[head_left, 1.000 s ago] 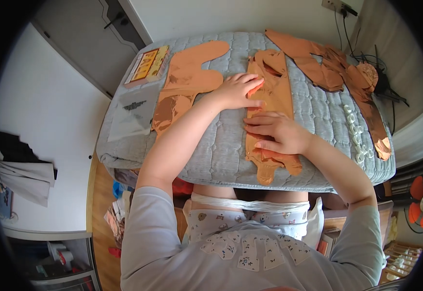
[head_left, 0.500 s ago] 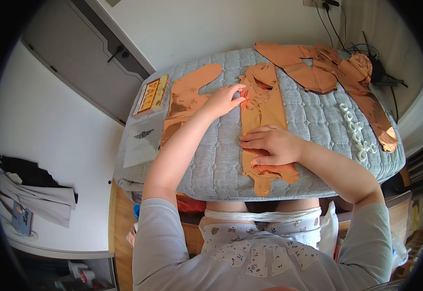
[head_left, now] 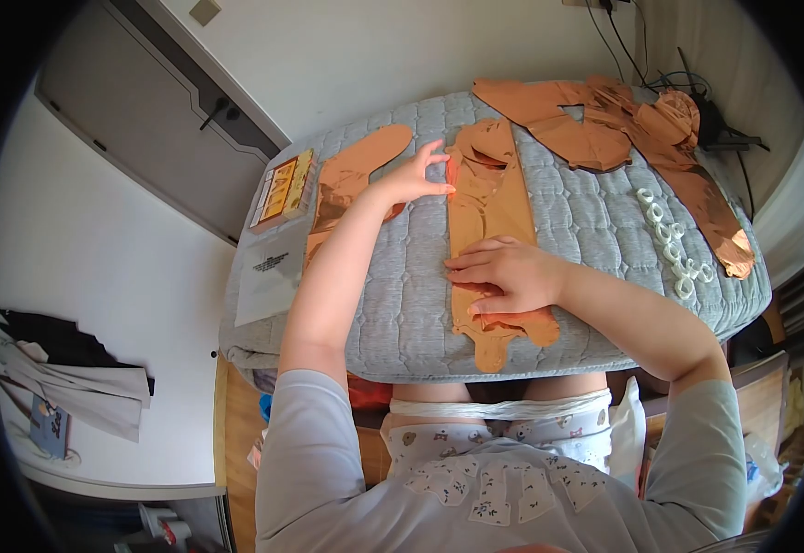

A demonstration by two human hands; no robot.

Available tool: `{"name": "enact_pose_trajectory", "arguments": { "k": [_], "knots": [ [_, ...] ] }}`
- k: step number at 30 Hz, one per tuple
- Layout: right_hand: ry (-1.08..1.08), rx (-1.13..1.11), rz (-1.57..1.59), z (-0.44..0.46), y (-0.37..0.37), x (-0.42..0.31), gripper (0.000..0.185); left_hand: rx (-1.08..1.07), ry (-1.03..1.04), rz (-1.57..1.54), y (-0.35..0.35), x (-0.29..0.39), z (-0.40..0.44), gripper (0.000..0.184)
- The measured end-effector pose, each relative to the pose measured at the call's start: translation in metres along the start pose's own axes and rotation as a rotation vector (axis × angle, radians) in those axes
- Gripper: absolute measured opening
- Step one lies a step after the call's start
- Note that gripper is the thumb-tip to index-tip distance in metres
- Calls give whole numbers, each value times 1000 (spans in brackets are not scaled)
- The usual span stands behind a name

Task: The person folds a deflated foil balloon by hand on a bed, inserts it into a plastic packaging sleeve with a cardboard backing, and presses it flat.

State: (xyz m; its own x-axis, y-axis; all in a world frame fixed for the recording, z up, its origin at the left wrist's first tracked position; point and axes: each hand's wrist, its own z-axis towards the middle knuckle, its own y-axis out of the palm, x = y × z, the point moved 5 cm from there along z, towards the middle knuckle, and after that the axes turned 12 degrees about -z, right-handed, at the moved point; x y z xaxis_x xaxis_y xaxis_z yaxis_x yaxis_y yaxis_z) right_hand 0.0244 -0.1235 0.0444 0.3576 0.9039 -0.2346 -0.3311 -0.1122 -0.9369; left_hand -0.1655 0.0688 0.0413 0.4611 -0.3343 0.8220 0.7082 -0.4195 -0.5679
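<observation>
A flat, uninflated copper-coloured foil balloon point(head_left: 512, 207) lies lengthwise on the quilted mattress, creased near its far end. At its left edge, my left hand point(head_left: 411, 182) has its fingers and thumb apart, and the fingertips are at or very near the foil. My right hand point(head_left: 512, 276) rests spread and palm down across the near part of this balloon, hiding some of it. Beyond my left forearm is another flat foil balloon point(head_left: 356, 166), partly covered by the arm. More crumpled foil balloons point(head_left: 586, 138) lie at the far right.
Several small white ribbon rolls point(head_left: 669, 235) sit on the mattress point(head_left: 402, 304) at the right. To the left are a yellow box point(head_left: 284, 189) and a clear printed plastic bag point(head_left: 268, 276). Black cables point(head_left: 687, 83) hang at the back right corner.
My left hand has drawn slightly left, its fingers opening wider at the balloon's edge. The right hand stays pressed on the foil. The whole view has shifted a little.
</observation>
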Motion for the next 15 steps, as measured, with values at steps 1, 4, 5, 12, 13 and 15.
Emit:
{"name": "enact_pose_trajectory", "arguments": {
  "k": [1,4,5,12,13,15],
  "knots": [
    [-3,0,-2,0,0,0,59,-4,-32,-90,2,-2,-1,96],
    [-11,7,0,0,2,2,60,141,78,-57,14,14,-4,86],
    [-4,7,3,0,3,2,60,134,77,-59,21,21,-8,86],
    [-46,40,-27,-1,1,-2,67,-36,72,163,78,55,-63,77],
    [-69,56,-41,-1,-1,-3,71,-55,119,242,80,53,-64,77],
    [-63,53,11,0,-6,-5,72,-77,165,314,84,51,-65,77]
  ]
}}
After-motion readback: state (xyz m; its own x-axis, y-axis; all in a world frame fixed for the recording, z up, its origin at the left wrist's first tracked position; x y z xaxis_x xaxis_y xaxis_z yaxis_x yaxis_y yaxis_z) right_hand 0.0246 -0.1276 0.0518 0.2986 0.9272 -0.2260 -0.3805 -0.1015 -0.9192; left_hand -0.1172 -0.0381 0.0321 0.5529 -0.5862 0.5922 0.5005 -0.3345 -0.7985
